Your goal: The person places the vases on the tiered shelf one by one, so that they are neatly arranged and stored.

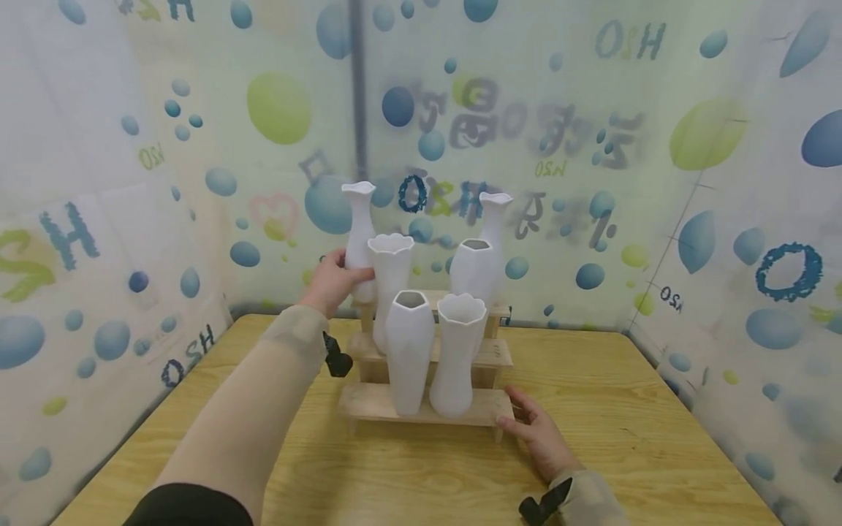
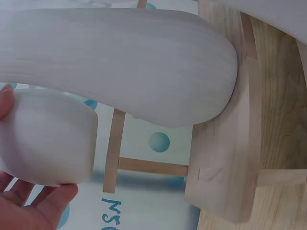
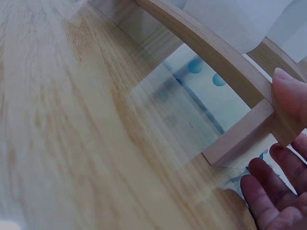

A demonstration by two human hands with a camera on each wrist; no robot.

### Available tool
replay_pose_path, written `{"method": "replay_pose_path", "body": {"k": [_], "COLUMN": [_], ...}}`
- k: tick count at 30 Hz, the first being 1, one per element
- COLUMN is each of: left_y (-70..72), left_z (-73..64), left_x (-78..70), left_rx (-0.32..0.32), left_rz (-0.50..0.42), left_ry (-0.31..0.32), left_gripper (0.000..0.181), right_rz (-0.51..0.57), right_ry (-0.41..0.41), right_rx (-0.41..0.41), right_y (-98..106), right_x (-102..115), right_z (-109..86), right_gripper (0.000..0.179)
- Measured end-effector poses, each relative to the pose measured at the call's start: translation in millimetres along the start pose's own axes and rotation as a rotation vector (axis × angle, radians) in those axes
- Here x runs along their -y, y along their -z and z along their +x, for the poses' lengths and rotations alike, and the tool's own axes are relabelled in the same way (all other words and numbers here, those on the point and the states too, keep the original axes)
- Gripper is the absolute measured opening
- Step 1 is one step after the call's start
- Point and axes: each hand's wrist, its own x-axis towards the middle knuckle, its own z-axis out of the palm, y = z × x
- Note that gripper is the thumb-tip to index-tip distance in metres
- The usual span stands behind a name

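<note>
My left hand [image 1: 332,281] grips the lower body of a white vase [image 1: 359,234] with a wavy, flared rim, at the back left of a three-step wooden stand [image 1: 358,398]. In the left wrist view, the base of this held vase [image 2: 53,139] shows beside the step boards, thumb and fingers round it. My right hand [image 1: 542,442] holds the right end of the lowest step. The right wrist view shows the thumb [image 3: 288,91] over the board's end and the fingers curled below. On the lowest step stand a faceted vase [image 1: 410,358] and a scalloped vase [image 1: 454,365].
A scalloped vase [image 1: 392,267] and a faceted vase [image 1: 472,270] stand on the middle step. Another wavy-rimmed vase [image 1: 493,215] is at the back right. The wood-grain table [image 1: 592,394] lies under the stand, with patterned curtains [image 1: 559,109] behind and at both sides.
</note>
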Motion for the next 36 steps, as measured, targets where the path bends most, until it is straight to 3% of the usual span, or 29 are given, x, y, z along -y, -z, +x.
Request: {"method": "replay_pose_path", "body": {"k": [15,27,36], "left_y": [-11.0,-13.5,-18.4], "left_z": [6.7,12.1,13.2], "left_x": [1.2,1.9,1.3], "left_rx": [-0.021,-0.012,-0.013], "left_rz": [0.015,0.015,0.017], "left_ry": [-0.007,0.030,0.020], "left_gripper": [0.064,0.068,0.065], "right_rz": [-0.014,-0.018,-0.001], "right_ry": [0.011,0.013,-0.003], "right_rx": [0.003,0.020,0.011], "right_y": [0.9,0.7,0.6], "right_x": [-1.4,0.7,1.0], "right_z": [0.1,-2.7,-1.0], "right_gripper": [0.068,0.069,0.068]}}
